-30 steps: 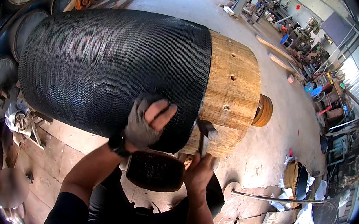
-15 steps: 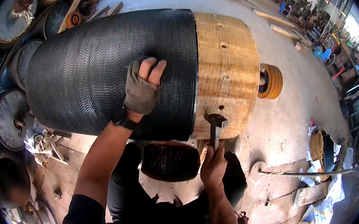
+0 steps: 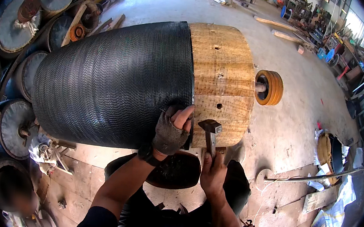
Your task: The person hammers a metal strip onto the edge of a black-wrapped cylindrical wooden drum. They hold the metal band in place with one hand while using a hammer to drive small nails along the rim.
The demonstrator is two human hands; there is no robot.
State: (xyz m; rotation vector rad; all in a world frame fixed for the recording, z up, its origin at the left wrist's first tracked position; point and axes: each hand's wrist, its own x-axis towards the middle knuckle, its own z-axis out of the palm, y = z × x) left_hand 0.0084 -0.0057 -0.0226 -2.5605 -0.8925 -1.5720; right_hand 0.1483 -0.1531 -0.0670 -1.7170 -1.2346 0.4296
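**Wooden drum, black ribbed wrap: edge being fixed, centre frame**

Item: big wooden drum (image 3: 224, 73) lying on its side, centre of the frame. Black ribbed covering (image 3: 114, 81) sheathes its left and middle; the right-hand band is bare wood with a few bore holes.

My left hand (image 3: 171, 130), in a fingerless grey glove, is pressed flat on the wrap's right edge, thumb and forefinger pinched right at the seam. What they pinch is too small to tell.

My right hand (image 3: 213, 173) is closed round the handle of a hammer (image 3: 210, 130), its head just beside my left fingers, close to the bare wood.

Progress, my judgement: covering looks laid over most of the drum; the edge at the seam is being fastened here, lower centre. How much of the rim is already fixed, I cannot tell.

Room: open concrete floor (image 3: 299, 104) to the right and upper centre. Left side crowded with round metal discs (image 3: 30, 29) and spindles, near the drum's end. Yellow wheel (image 3: 269, 87) stands just off the drum's right face. Little swing space between hammer head and fingers.
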